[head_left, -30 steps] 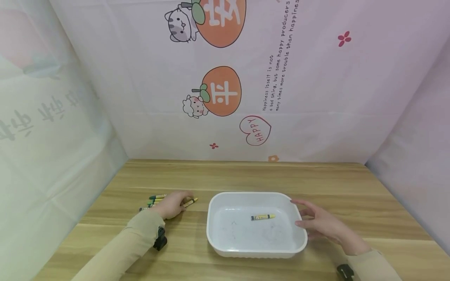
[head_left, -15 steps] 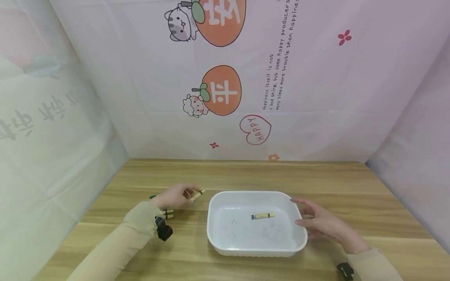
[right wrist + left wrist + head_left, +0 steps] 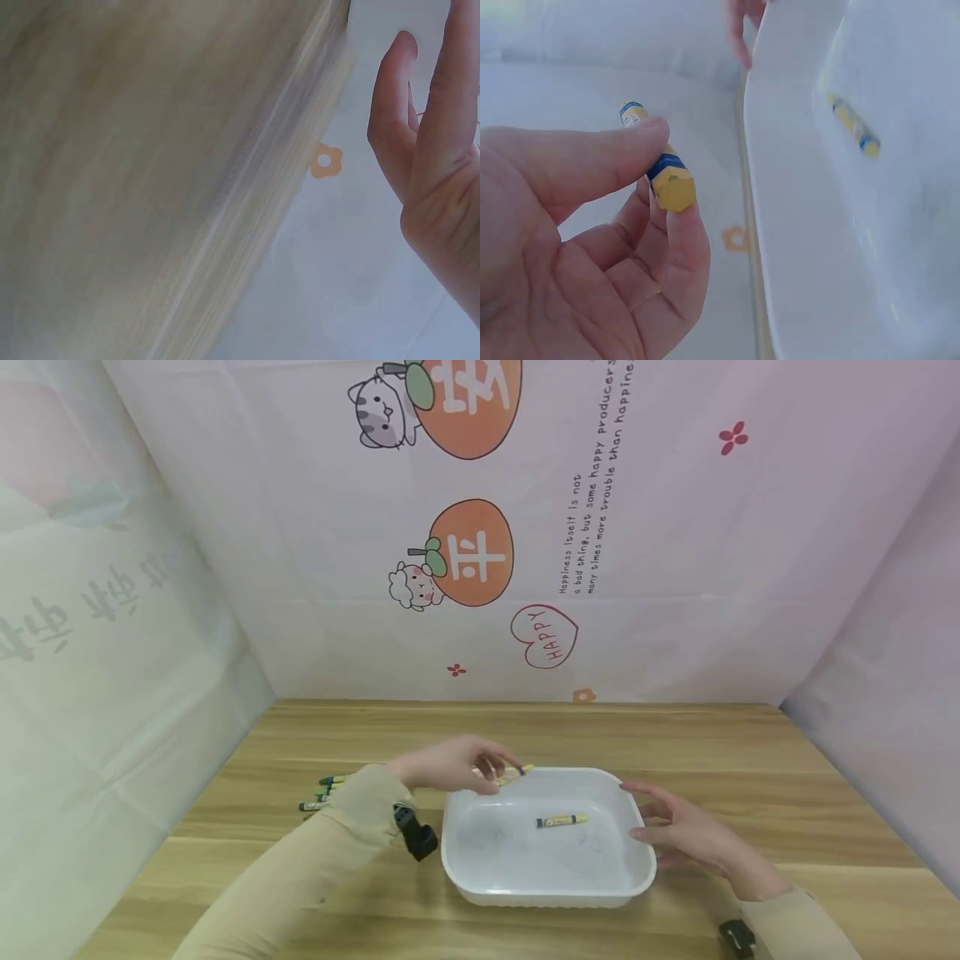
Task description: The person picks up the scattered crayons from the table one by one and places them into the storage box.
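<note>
Between thumb and fingertips, my left hand point(image 3: 453, 762) pinches a yellow crayon point(image 3: 675, 180) with a dark blue band. In the head view this hand is over the back left rim of a white plastic basin point(image 3: 551, 894). A second yellow crayon point(image 3: 562, 821) lies on the basin floor. My right hand point(image 3: 693, 837) is at the basin's right side, its thumb and index fingertip touching the rim and its fingers loosely extended. The right wrist view shows that hand point(image 3: 442, 150) with fingers fairly straight; their contact with the basin is hard to make out there.
Several crayons, including a dark green crayon point(image 3: 333, 780), lie on the wooden table point(image 3: 390, 893) left of the basin, partly hidden by the left sleeve point(image 3: 300, 860). A printed cloth point(image 3: 667, 643) hangs behind the table, with more cloth on both sides.
My left hand has lifted the yellow crayon from beside the other crayons and carried it rightward to the basin's rim. The right hand and the basin have stayed put.
</note>
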{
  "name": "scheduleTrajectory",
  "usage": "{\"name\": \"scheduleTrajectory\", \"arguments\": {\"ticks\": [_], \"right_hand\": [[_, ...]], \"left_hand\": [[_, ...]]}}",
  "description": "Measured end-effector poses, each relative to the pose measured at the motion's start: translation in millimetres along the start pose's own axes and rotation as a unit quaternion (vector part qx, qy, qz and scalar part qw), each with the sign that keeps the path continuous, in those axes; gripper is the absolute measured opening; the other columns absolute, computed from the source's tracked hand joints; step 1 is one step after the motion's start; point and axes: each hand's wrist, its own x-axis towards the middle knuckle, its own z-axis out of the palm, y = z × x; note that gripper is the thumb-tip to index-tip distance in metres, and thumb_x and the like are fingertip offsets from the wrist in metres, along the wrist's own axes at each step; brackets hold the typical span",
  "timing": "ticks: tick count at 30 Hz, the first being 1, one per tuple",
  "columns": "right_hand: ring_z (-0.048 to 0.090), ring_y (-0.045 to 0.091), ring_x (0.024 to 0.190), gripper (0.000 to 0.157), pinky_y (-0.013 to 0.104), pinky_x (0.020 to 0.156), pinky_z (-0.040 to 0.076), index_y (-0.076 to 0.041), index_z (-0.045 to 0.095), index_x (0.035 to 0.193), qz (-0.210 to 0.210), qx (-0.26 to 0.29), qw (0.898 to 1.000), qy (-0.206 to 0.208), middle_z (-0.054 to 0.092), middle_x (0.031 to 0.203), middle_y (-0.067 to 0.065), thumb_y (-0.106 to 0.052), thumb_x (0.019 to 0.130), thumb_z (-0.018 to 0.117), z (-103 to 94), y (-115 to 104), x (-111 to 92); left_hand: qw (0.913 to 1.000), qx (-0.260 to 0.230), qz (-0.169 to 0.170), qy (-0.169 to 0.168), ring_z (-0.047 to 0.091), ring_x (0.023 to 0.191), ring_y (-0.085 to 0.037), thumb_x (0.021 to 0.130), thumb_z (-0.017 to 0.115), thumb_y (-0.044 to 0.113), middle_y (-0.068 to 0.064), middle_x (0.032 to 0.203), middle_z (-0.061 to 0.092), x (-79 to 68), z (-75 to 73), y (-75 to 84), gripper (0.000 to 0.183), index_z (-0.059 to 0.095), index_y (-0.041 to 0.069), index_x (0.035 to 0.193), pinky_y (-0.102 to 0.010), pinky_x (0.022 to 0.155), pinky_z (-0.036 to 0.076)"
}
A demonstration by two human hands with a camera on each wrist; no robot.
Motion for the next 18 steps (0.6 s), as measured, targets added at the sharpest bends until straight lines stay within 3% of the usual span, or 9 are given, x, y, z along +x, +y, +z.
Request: {"name": "scheduleTrajectory", "arguments": {"ticks": [5,9,13,18], "right_hand": [[0.063,0.025,0.092,0.080,0.048,0.073,0.056,0.000,0.014,0.147,-0.001,0.004,1.000,-0.001,0.042,0.124,0.036,-0.012,0.088,0.066,-0.6,1.2,0.6],[0.063,0.025,0.092,0.080,0.049,0.073,0.056,0.000,0.014,0.147,-0.004,0.008,1.000,-0.004,0.041,0.124,0.037,-0.012,0.087,0.066,-0.8,1.7,0.4],[0.063,0.026,0.093,0.079,0.049,0.074,0.056,-0.001,0.015,0.147,0.000,0.011,1.000,-0.004,0.040,0.126,0.037,-0.012,0.088,0.066,-1.3,1.5,0.5],[0.063,0.026,0.093,0.078,0.049,0.074,0.056,0.000,0.015,0.147,-0.002,0.008,1.000,-0.004,0.040,0.125,0.037,-0.012,0.088,0.065,-0.9,1.6,1.2]], "left_hand": [[0.9977,0.018,0.021,-0.062,0.058,0.091,-0.005,0.086,0.067,0.006,0.006,0.097,0.061,30.6,23.6,24.3,0.037,0.064,0.018,0.121,-0.018,0.075,0.050],[0.9937,0.035,0.031,-0.102,0.058,0.085,-0.003,0.086,0.066,0.003,0.005,0.094,0.060,54.5,45.2,27.1,0.038,0.063,0.017,0.121,-0.016,0.071,0.050],[0.9920,0.038,0.021,-0.118,0.057,0.084,-0.004,0.084,0.067,0.002,0.004,0.094,0.060,74.9,62.9,21.1,0.038,0.064,0.016,0.119,-0.016,0.068,0.050],[0.9918,0.063,0.029,-0.107,0.058,0.081,-0.003,0.081,0.072,0.003,0.002,0.090,0.064,89.5,78.1,11.9,0.037,0.066,0.014,0.115,-0.014,0.068,0.047]]}}
